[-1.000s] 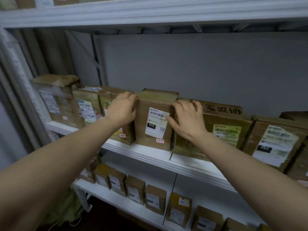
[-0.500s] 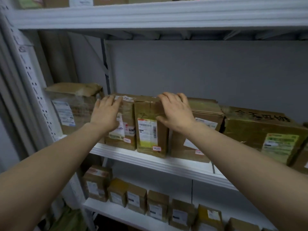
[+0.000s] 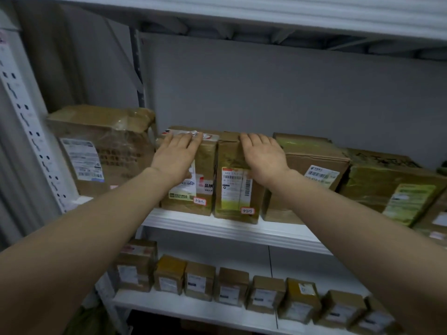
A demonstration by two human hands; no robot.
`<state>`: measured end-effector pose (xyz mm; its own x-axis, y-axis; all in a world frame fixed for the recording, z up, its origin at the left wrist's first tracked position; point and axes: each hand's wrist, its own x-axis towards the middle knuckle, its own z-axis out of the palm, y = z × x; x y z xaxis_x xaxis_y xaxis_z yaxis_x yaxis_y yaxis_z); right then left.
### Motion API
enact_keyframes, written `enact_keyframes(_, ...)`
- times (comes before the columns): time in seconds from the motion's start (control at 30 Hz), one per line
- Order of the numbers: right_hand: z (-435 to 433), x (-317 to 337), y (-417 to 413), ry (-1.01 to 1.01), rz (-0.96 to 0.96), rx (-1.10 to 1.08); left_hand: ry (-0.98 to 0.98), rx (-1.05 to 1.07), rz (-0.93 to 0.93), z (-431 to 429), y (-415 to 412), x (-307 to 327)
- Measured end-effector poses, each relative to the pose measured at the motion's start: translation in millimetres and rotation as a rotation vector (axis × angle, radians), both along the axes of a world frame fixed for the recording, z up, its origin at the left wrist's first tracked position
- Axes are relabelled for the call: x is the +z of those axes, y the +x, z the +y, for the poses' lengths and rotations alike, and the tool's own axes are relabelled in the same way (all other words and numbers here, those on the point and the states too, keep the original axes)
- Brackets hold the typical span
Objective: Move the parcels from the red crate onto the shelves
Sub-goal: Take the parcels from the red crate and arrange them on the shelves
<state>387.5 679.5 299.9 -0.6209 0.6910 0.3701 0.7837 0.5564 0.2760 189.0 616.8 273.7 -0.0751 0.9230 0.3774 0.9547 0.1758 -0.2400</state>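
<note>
A row of brown cardboard parcels stands on the middle white shelf. My left hand lies flat, fingers straight, against the front and top edge of a taped parcel with a red-and-white label. My right hand presses flat on the neighbouring narrow parcel, which carries a white and green label. The two parcels stand side by side, touching. The red crate is out of view.
A large box stands at the left end, next to the perforated upright. Wider boxes fill the right. The lower shelf holds several small parcels. Another shelf board runs overhead.
The view has shifted left along the shelf and closer. Both hands slid from the edges of one parcel to lie flat on two parcels further left.
</note>
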Motion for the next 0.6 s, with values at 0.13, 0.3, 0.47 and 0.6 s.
enact_keyframes(0.13,2,-1,-3,-0.007,0.026,0.003,0.099,-0.019,-0.02,6,-2,-6)
enact_keyframes(0.3,7,-1,-3,-0.021,0.036,-0.013,0.143,-0.016,-0.022,17,0,-11)
enact_keyframes(0.47,12,-2,-5,-0.026,0.042,-0.028,0.136,-0.019,-0.025,20,-4,-12)
enact_keyframes(0.6,17,-3,-6,-0.025,0.041,-0.031,0.141,-0.03,-0.036,21,-5,-13)
